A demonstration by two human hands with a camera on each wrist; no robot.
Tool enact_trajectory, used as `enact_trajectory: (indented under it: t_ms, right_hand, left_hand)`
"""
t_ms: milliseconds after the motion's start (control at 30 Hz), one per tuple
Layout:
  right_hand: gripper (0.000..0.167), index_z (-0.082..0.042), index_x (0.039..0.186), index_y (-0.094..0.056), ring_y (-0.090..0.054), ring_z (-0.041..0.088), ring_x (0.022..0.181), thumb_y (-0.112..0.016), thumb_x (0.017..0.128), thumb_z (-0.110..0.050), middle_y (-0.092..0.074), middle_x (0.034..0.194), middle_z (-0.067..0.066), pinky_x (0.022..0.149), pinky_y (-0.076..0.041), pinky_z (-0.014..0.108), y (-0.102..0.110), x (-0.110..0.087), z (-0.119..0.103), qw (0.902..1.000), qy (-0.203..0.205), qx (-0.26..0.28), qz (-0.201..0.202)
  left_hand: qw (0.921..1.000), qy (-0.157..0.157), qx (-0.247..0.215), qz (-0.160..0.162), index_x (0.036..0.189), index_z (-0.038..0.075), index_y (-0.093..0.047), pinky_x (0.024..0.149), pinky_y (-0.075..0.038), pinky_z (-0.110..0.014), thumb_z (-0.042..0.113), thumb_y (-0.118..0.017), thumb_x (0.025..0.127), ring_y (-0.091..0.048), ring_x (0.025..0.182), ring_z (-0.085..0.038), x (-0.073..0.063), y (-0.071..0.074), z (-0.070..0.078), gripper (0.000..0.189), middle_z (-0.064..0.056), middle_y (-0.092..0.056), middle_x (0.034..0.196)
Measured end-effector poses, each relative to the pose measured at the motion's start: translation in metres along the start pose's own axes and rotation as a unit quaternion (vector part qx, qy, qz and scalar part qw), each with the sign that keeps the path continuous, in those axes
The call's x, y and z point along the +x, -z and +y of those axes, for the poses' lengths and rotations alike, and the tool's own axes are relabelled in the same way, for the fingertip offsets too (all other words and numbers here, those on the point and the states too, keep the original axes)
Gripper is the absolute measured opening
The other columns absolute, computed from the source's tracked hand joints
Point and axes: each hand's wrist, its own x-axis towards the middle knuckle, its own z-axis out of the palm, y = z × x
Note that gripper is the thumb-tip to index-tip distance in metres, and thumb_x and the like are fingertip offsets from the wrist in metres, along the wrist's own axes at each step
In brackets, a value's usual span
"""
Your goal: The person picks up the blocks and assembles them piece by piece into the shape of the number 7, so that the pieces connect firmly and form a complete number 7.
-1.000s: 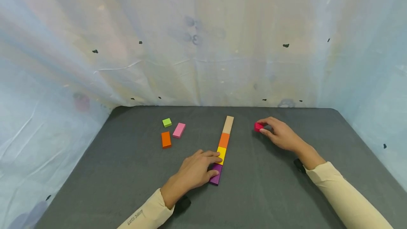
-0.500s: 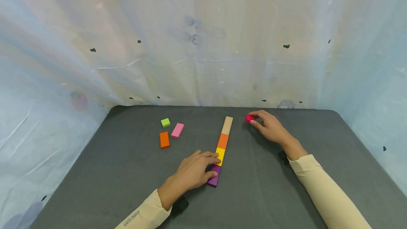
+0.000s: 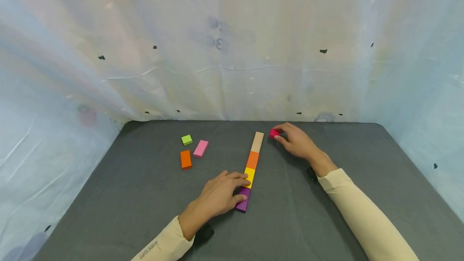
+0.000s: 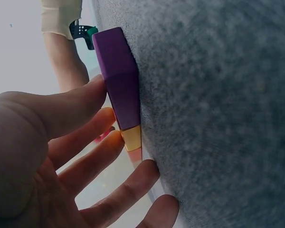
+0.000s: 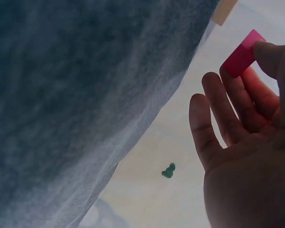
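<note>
A row of end-to-end blocks runs away from me on the dark table: a purple block (image 3: 243, 199), a yellow block (image 3: 250, 175), an orange block (image 3: 253, 160) and a natural wood block (image 3: 257, 142). My left hand (image 3: 222, 193) rests on the near end. Its thumb touches the purple block, and its relaxed fingertips lie on the yellow one. To the right of the row's far end, my right hand (image 3: 298, 141) pinches a red block (image 3: 274, 133) between thumb and fingers. The right wrist view shows that red block (image 5: 243, 54) held off the cloth, other fingers spread.
Left of the row lie a lime green block (image 3: 186, 139), a pink block (image 3: 201, 148) and a second orange block (image 3: 186, 160). The grey-covered table (image 3: 127, 196) ends at a pale curtain (image 3: 232, 71) behind and at the sides.
My right hand has carried the red block leftward and slightly away from me, close to the row's far end. My left hand stays on the purple and yellow blocks.
</note>
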Motion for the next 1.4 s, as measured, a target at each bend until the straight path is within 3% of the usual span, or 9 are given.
enact_trajectory:
  t_ms: [233, 467, 1133, 1400]
  right_hand:
    - [0.040, -0.007, 0.133, -0.058, -0.058, 0.031, 0.120, -0.059, 0.101, -0.031, -0.061, 0.130, 0.013, 0.104, -0.046, 0.052, -0.003, 0.007, -0.009, 0.9997, -0.009, -0.023, -0.005]
    - [0.041, -0.007, 0.134, -0.058, -0.059, 0.032, 0.120, -0.060, 0.100, -0.030, -0.061, 0.131, 0.014, 0.104, -0.045, 0.053, -0.004, 0.015, -0.011, 0.9998, -0.017, 0.003, 0.002]
    - [0.042, -0.006, 0.136, -0.057, -0.058, 0.031, 0.123, -0.059, 0.101, -0.030, -0.059, 0.136, 0.014, 0.106, -0.046, 0.050, -0.018, 0.034, -0.010, 0.9996, -0.017, -0.013, -0.016]
    - [0.041, -0.006, 0.135, -0.058, -0.058, 0.031, 0.124, -0.060, 0.100, -0.029, -0.060, 0.135, 0.014, 0.107, -0.045, 0.050, -0.023, 0.039, -0.012, 0.9997, -0.015, -0.012, -0.015]
  left_hand:
    - [1.0000, -0.003, 0.002, 0.002, 0.129, 0.029, -0.068, 0.104, -0.044, -0.062, 0.035, -0.072, 0.091, -0.047, 0.137, -0.036, 0.001, -0.002, -0.001, 0.038, 0.009, -0.057, 0.144]
    - [0.9999, -0.011, 0.008, 0.006, 0.129, 0.029, -0.068, 0.101, -0.048, -0.058, 0.036, -0.071, 0.091, -0.051, 0.133, -0.031, 0.001, -0.003, -0.002, 0.038, 0.010, -0.057, 0.144]
    - [0.9997, -0.021, -0.001, 0.015, 0.128, 0.028, -0.068, 0.111, -0.040, -0.057, 0.035, -0.073, 0.091, -0.050, 0.136, -0.029, 0.001, -0.006, -0.004, 0.038, 0.010, -0.058, 0.142]
    - [0.9996, -0.020, 0.003, 0.019, 0.128, 0.029, -0.068, 0.104, -0.047, -0.055, 0.035, -0.073, 0.091, -0.052, 0.131, -0.029, -0.001, -0.007, -0.005, 0.038, 0.010, -0.058, 0.142]
